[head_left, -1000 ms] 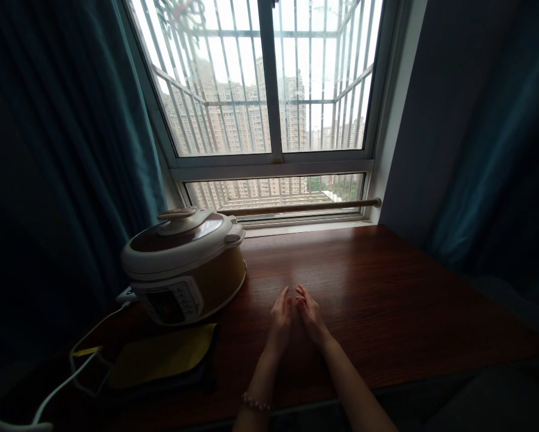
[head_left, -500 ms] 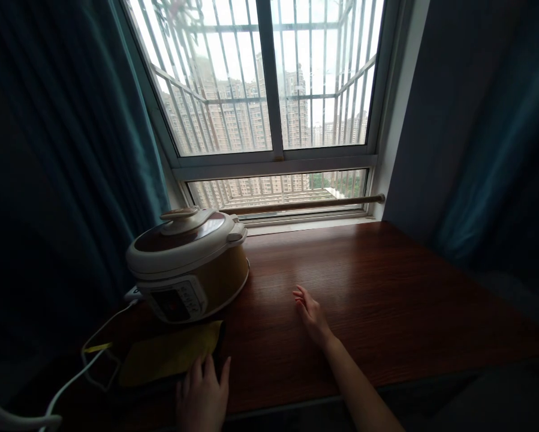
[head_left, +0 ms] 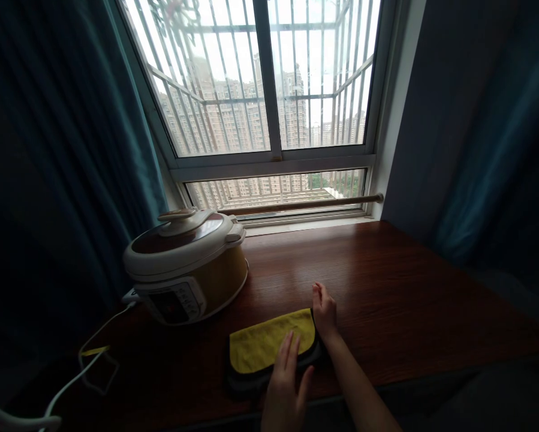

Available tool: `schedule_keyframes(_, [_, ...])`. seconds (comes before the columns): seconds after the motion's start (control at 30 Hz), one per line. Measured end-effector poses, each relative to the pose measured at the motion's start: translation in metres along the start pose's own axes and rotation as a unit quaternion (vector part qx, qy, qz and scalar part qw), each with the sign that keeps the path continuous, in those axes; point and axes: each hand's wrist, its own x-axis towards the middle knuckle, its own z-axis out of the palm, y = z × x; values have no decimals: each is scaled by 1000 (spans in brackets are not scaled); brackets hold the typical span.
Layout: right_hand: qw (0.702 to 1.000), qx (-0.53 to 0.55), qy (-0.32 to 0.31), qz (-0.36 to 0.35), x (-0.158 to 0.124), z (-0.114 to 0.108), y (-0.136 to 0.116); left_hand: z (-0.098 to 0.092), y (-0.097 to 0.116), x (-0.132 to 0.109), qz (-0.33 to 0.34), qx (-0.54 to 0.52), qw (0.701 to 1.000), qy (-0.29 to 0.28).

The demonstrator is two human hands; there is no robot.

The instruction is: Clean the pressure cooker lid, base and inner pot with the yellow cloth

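Note:
A folded yellow cloth (head_left: 262,345) with a dark border and dark underside lies on the brown wooden table near its front edge. My left hand (head_left: 287,384) rests on the cloth's lower right part, its fingers stretched out and lying flat, the thumb apart. At the cloth's right end stands my right hand (head_left: 325,309), on its side, with the fingers drawn together and curled inward. Nothing shows inside that hand; it is close against the cloth's edge, and I cannot tell whether it touches.
A white and gold electric cooker (head_left: 190,264) stands at the left of the table (head_left: 386,294). White cables (head_left: 71,381) with a yellow tie run down beside it. Behind the table are a barred window (head_left: 273,90) and a rail (head_left: 305,204); blue curtains (head_left: 71,120) hang at the sides.
The yellow cloth has moved right, from in front of the cooker to the front middle of the table, along with my left hand. My right hand has shifted slightly right and its fingers have curled.

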Motion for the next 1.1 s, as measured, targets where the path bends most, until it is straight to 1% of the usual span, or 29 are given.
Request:
schedule_keyframes(0.07, [1000,-5,11,3,1,-1,1,-14,-20,2,-17,58,996,61])
schedule_keyframes(0.13, [1000,-8,11,-1,1,-1,1,-27,-43,2,-47,127,986,99])
schedule_keyframes(0.2, [1000,-13,3,-8,0,-1,0,-36,-62,0,-66,184,975,108])
schedule_keyframes(0.27, [999,-18,-17,-20,-1,0,-3,-38,-72,-3,-62,230,966,105])
schedule_keyframes(0.37, [996,-22,-71,-50,-8,-1,-12,-34,-74,-5,-32,275,955,103])
schedule_keyframes(0.43, [989,-34,-118,-77,-18,-3,-22,-32,-73,-5,-15,292,950,107])
schedule_keyframes(0.5, [973,-77,-188,-112,-30,-8,-30,-32,-71,-5,-1,306,946,105])
schedule_keyframes(0.57, [943,-148,-266,-135,-43,-17,-35,-31,-68,-4,12,308,947,91])
schedule_keyframes(0.6, [928,-183,-296,-135,-48,-23,-35,-30,-65,-3,18,300,950,80])
schedule_keyframes(0.67, [910,-230,-326,-111,-55,-35,-31,-30,-58,-2,29,263,963,49])
schedule_keyframes(0.7, [908,-239,-330,-95,-56,-42,-28,-31,-54,0,32,233,971,34])
schedule_keyframes(0.77, [920,-224,-317,-60,-52,-51,-23,-38,-48,3,24,158,987,18])
schedule_keyframes(0.8, [931,-197,-304,-42,-46,-53,-23,-45,-45,6,13,120,992,27])
schedule_keyframes(0.83, [943,-156,-292,-21,-38,-54,-26,-55,-44,9,-3,84,995,50])
schedule_keyframes(0.9, [958,-30,-283,42,-16,-48,-43,-84,-43,18,-42,24,991,126])
schedule_keyframes(0.93, [952,51,-289,89,-2,-42,-57,-102,-44,24,-64,-1,983,172])
schedule_keyframes(0.97, [932,137,-302,146,13,-34,-73,-121,-45,31,-89,-22,972,218])
schedule_keyframes(1.0, [900,221,-312,211,29,-24,-92,-142,-48,40,-116,-43,956,268])
schedule_keyframes(1.03, [861,293,-319,265,45,-12,-111,-162,-51,50,-139,-62,933,326])
schedule_keyframes(1.07, [821,349,-332,307,60,2,-130,-182,-54,60,-145,-80,907,387])
schedule_keyframes(1.1, [787,380,-335,353,75,17,-147,-201,-59,71,-139,-98,879,446])
